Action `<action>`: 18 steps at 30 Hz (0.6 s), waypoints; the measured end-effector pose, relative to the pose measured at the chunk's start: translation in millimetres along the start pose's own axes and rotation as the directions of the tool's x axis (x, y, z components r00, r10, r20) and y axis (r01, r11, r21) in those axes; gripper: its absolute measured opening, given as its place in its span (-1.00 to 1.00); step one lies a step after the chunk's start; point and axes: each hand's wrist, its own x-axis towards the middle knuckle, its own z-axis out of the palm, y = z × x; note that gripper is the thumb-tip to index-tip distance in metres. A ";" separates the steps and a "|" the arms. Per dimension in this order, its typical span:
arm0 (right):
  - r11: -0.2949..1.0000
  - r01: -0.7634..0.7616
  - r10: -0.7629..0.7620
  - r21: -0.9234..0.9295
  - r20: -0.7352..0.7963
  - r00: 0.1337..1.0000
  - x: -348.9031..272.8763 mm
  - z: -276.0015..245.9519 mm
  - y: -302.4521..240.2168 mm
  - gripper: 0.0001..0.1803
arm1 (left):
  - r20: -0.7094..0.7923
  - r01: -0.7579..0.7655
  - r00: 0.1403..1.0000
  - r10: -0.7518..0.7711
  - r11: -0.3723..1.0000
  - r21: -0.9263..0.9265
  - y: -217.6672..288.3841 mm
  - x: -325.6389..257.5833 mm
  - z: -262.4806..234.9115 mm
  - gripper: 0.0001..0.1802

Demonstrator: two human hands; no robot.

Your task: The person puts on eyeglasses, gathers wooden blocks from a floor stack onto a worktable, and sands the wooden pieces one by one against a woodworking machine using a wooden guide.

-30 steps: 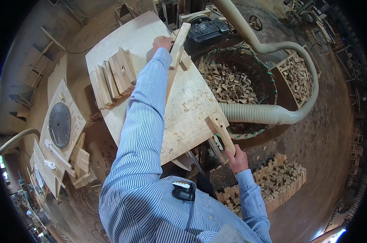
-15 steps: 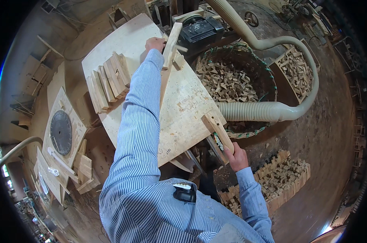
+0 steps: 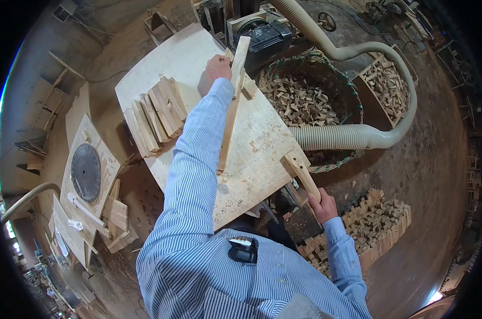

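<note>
My left hand (image 3: 218, 68) is at the far part of a pale plywood table (image 3: 251, 138), its fingers closed beside a slanting wooden bar (image 3: 242, 56). At its fingertips shows the end of a short light piece of wood (image 3: 229, 55); the fingers partly hide what they grip. From under the bar a long wooden strip (image 3: 229, 139) runs toward me across the table. My right hand (image 3: 323, 206) is wrapped around the lower end of a wooden lever (image 3: 300, 171) at the table's near right corner. Several wooden blocks (image 3: 164, 109) lie side by side left of my left forearm.
A wicker basket (image 3: 359, 101) full of wood offcuts stands to the right, crossed by a ribbed hose (image 3: 331, 137). A motor (image 3: 263, 38) sits beyond the table. Stacked wood pieces (image 3: 376, 228) lie on the floor near my right arm. At left is a board with a circular blade (image 3: 86, 173).
The whole view has shifted slightly. The short wood that stuck out right of the bar no longer shows there; a piece now shows at my left fingertips. My right hand stays on the lever.
</note>
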 end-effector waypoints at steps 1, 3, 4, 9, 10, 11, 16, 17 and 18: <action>0.999 -0.051 0.051 -0.004 0.016 0.999 -0.2 -1.4 -1.7 -0.55 | 0.050 0.042 0.998 -0.040 0.998 -0.041 2.3 -1.0 -2.8 -0.75; 1.000 -0.013 0.013 -0.004 0.006 1.000 -1.2 -4.3 -5.9 -0.56 | 0.108 0.085 0.991 -0.076 0.993 -0.083 6.8 -2.7 -7.9 -0.76; 1.000 -0.019 0.019 -0.013 -0.001 1.000 -1.9 -6.0 -8.3 -0.56 | 0.103 0.109 0.990 -0.095 0.984 -0.142 8.7 -3.5 -10.1 -0.77; 1.000 0.001 -0.001 -0.007 -0.010 1.000 -5.2 -16.9 -22.9 -0.56 | 0.080 0.209 0.978 -0.193 0.905 -0.372 18.5 -8.1 -28.2 -0.72; 0.999 -0.035 0.035 0.000 0.005 0.999 -6.4 -19.7 -25.4 -0.55 | 0.119 0.259 0.966 -0.230 0.875 -0.410 17.8 -16.1 -37.4 -0.67; 1.000 -0.007 0.007 0.005 -0.004 1.000 -7.5 -22.5 -26.9 -0.55 | 0.197 0.354 0.935 -0.296 0.830 -0.432 17.4 -26.1 -48.6 -0.62; 0.991 0.023 -0.034 -0.130 -0.080 0.996 -13.3 -40.6 -33.7 -0.56 | 0.351 0.243 0.936 -0.029 0.774 -0.585 28.6 -104.5 -121.5 -0.61; 0.994 0.018 -0.031 -0.108 -0.119 0.992 -11.3 -46.5 -37.1 -0.56 | 0.465 0.290 0.885 0.001 0.781 -0.553 34.5 -129.9 -135.0 -0.63; 0.998 0.057 -0.061 -0.033 -0.139 0.988 -7.6 -53.4 -40.3 -0.55 | 0.516 0.296 0.854 0.065 0.755 -0.586 41.9 -157.6 -147.4 -0.62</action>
